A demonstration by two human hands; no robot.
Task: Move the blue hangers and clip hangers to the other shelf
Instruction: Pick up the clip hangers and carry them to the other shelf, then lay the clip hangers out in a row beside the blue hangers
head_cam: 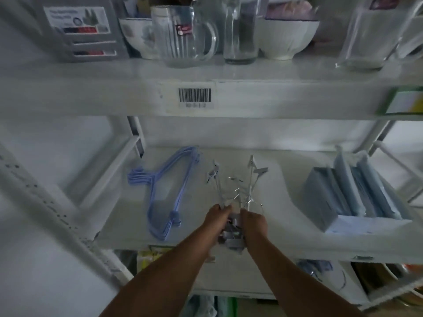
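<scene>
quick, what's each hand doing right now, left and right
Left hand: closed on the bundle of clip hangers over the middle shelf.
Right hand: closed on the same bundle.

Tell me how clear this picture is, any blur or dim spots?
Head view: dim and bluish overall; blue hangers fairly sharp, clip hangers in both hands' grip soft, glass mug smeared, frame edges bowed by the wide lens.
</scene>
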